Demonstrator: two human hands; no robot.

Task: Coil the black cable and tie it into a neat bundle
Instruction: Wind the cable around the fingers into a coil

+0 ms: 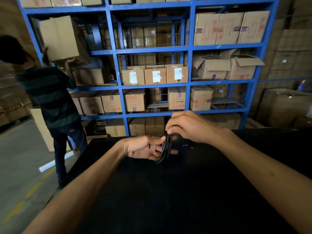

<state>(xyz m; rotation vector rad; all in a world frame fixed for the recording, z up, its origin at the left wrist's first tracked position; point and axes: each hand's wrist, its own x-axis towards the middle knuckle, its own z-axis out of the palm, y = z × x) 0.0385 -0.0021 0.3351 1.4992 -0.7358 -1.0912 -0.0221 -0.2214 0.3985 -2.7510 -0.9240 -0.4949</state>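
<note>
The black cable [165, 149] is wound in several loops around the fingers of my left hand [143, 147], which is held palm up above the black table [168, 191]. My left thumb presses on the loops. My right hand [187, 128] is just above and to the right, its fingertips pinching the top of the coil. Any loose end of the cable is lost against the dark table top.
A tall blue shelf rack [118, 51] full of cardboard boxes stands behind the table. At the left a person [50, 98] in a dark striped shirt lifts a cardboard box [62, 39] up to the rack. A large carton [283, 107] sits at the right.
</note>
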